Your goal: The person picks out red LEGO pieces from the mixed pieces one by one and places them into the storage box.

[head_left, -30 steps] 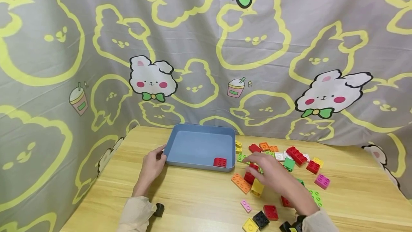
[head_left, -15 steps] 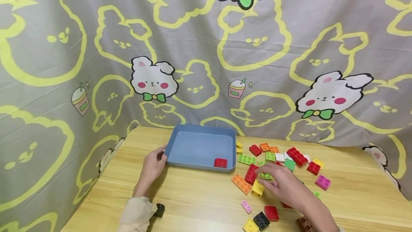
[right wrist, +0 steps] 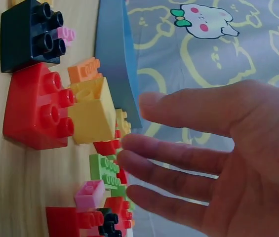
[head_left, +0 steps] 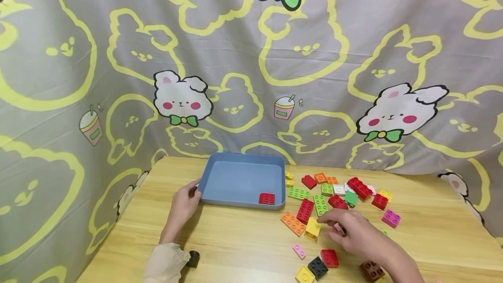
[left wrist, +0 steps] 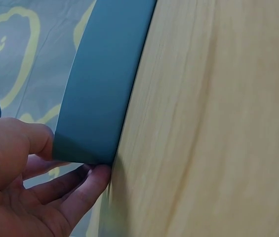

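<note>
My left hand [head_left: 184, 204] holds the near left corner of a shallow blue tray [head_left: 235, 179]. In the left wrist view, its fingers [left wrist: 87, 195] meet the tray's wall from rim to base. One red toy building brick [head_left: 267, 198] lies in the tray's front right corner. To the right, my right hand [head_left: 355, 232] hovers low over scattered bricks with nothing in it; the right wrist view shows its fingers [right wrist: 179, 173] apart and loosely extended. Closest to its fingertips are a yellow brick [head_left: 313, 229] and a small pink brick [right wrist: 90, 194], partly hidden by the hand in the head view.
Several red, green, orange, white and yellow bricks spread right of the tray, among them a long red brick [head_left: 305, 211]. A black brick [head_left: 318, 267] and a brown brick [head_left: 371, 270] lie nearer me. A patterned curtain [head_left: 235, 56] hangs behind the wooden table [head_left: 235, 243].
My right hand has drawn back toward me and slightly right, uncovering green and red bricks that it had hidden. My left hand has stayed at the tray's corner.
</note>
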A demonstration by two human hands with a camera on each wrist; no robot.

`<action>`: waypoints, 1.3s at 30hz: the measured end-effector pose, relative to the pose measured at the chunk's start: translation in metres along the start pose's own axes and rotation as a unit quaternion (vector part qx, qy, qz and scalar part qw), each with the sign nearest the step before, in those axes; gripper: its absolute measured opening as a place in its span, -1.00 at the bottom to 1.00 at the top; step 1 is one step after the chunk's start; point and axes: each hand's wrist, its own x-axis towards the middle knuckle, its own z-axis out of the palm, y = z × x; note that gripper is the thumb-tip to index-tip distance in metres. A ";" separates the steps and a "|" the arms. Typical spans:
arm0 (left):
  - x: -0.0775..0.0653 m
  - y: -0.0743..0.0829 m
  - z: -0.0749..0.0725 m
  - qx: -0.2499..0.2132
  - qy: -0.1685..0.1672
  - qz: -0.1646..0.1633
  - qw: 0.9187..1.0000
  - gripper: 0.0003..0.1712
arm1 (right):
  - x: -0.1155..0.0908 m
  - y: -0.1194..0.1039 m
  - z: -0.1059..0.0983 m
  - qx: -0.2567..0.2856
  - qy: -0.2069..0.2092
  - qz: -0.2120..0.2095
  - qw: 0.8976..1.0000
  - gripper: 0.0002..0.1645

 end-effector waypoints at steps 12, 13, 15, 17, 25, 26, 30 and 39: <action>-0.002 0.000 0.001 0.010 -0.003 -0.010 1.000 -0.49 | -0.008 -0.003 0.001 0.062 -0.080 0.034 0.994 -0.72; -0.002 -0.001 0.000 0.010 -0.004 -0.012 1.000 -0.49 | -0.008 -0.003 0.002 0.066 -0.087 0.032 0.993 -0.72; -0.003 -0.001 0.000 0.009 -0.003 -0.015 1.000 -0.48 | -0.009 -0.002 0.003 0.070 -0.100 0.030 0.992 -0.70; -0.003 -0.001 0.000 0.011 -0.001 -0.015 1.000 -0.48 | -0.009 -0.001 0.005 0.068 -0.108 0.029 0.991 -0.66; 0.000 -0.001 0.001 0.012 0.003 -0.011 1.000 -0.49 | -0.010 -0.003 0.012 0.034 -0.109 0.020 0.993 -0.57; 0.000 -0.001 0.001 0.012 0.003 -0.012 1.000 -0.48 | -0.010 -0.004 0.012 0.035 -0.111 0.022 0.993 -0.57; 0.000 -0.002 0.001 0.013 0.003 -0.014 1.000 -0.48 | -0.008 -0.005 0.016 0.048 -0.123 0.037 0.990 -0.57; 0.001 -0.002 0.003 0.011 -0.002 -0.011 1.000 -0.48 | -0.005 -0.001 0.022 0.054 -0.138 0.049 0.988 -0.61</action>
